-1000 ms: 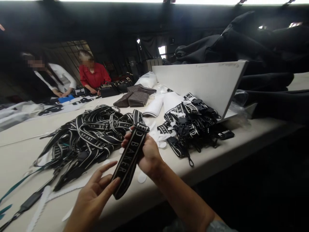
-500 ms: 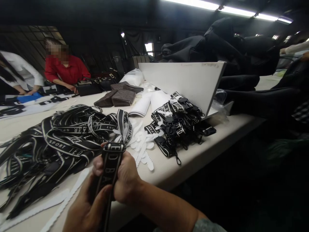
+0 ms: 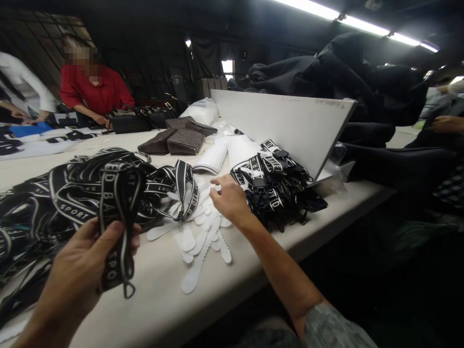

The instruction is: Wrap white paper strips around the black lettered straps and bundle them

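A person stands at a long pale table [image 3: 253, 261], seen from their own head looking down. Their left hand [image 3: 78, 270] is raised at the near left of the table, fingers and thumb closed around a folded black strap [image 3: 118, 217] with white lettering; the strap stands up out of the hand, its folded top above the fingers and its loose ends hanging just below the palm. Their right hand [image 3: 230, 198] reaches out over the middle of the table with nothing in it, fingers loosely curled and the forefinger pointing forward, its tips over a scatter of white paper strips [image 3: 197, 237] that lie flat on the table with wavy edges. Just beyond that hand, toward the right side of the table, sits a pile of bundled straps [image 3: 279, 179], black with white letters, leaning against a white board [image 3: 282, 121] that stands tilted on the table. On the left half of the table, behind the held strap, spreads a large loose heap of straps [image 3: 72, 193] of the same kind. Farther back on the table lie two brown purses [image 3: 177, 140] side by side. At the far left end of the table a person in a red shirt [image 3: 94, 94] leans over it, beside a white sleeve [image 3: 21, 89] of someone else. Dark cloth [image 3: 344, 77] is heaped behind the board.
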Demonstrator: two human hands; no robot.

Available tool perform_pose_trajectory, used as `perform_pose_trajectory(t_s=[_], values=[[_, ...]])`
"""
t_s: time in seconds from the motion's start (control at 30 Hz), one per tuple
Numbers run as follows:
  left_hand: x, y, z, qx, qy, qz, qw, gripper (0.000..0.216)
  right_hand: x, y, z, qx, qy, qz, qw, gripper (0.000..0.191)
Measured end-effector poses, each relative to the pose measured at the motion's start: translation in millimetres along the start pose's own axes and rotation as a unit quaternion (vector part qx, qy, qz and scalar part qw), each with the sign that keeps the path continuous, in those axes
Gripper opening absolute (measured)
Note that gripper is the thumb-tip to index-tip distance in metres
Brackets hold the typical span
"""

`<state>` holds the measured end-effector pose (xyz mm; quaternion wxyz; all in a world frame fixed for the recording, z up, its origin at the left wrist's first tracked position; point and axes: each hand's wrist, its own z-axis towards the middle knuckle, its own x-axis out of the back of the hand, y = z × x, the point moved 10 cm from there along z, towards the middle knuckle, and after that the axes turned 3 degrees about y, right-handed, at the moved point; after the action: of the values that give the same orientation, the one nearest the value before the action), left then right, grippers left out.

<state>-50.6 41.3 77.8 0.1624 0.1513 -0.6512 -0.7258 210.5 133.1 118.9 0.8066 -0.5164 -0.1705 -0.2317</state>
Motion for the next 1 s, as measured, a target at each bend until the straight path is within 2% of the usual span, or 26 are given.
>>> perform_pose_trajectory(t_s=[0.03,0.1,0.2,0.33,0.4,0.47,0.5,0.57,0.63,0.7,0.8,0.93,1.0], values=[[-4,6,11,0.012,-0.006,-0.042,0.999,0.033,4,10,9,-0.015,-0.007,-0.105,0.994,0.029],[-15,16,29,0.010,-0.018,-0.086,0.996,0.026,-1,31,21,-0.057,-0.053,-0.218,0.973,0.035],[-35,14,44,0.006,-0.059,-0.125,0.990,0.022,-17,49,26,-0.085,-0.091,-0.232,0.965,0.032],[-45,-18,42,0.062,-0.117,-0.142,0.981,0.023,-24,49,23,-0.061,-0.083,-0.193,0.976,0.020],[-41,-31,39,0.092,-0.127,-0.149,0.976,0.026,-18,35,24,-0.026,-0.059,-0.126,0.990,0.022],[-36,-34,37,0.103,-0.134,-0.173,0.970,0.030,-13,12,27,0.010,-0.040,0.036,0.999,0.028],[-34,-34,37,0.103,-0.138,-0.186,0.967,0.033,-13,1,28,0.020,-0.041,0.140,0.989,0.030],[-34,-30,35,0.098,-0.156,-0.211,0.960,0.042,-20,-19,30,0.018,-0.066,0.326,0.943,0.034],[-36,-24,31,0.090,-0.180,-0.225,0.953,0.046,-32,-33,31,-0.002,-0.093,0.421,0.902,0.036],[-38,-17,24,0.071,-0.202,-0.243,0.946,0.044,-41,-40,31,-0.022,-0.090,0.470,0.878,0.038],[-39,-3,13,0.025,-0.220,-0.270,0.937,0.046,-44,-36,32,-0.051,-0.029,0.509,0.859,0.036],[-46,1,1,0.021,-0.245,-0.240,0.939,0.072,-37,-18,30,-0.087,0.082,0.554,0.824,0.033],[-52,-1,-2,0.030,-0.256,-0.221,0.941,0.083,-39,-12,27,-0.104,0.111,0.577,0.802,0.030]])
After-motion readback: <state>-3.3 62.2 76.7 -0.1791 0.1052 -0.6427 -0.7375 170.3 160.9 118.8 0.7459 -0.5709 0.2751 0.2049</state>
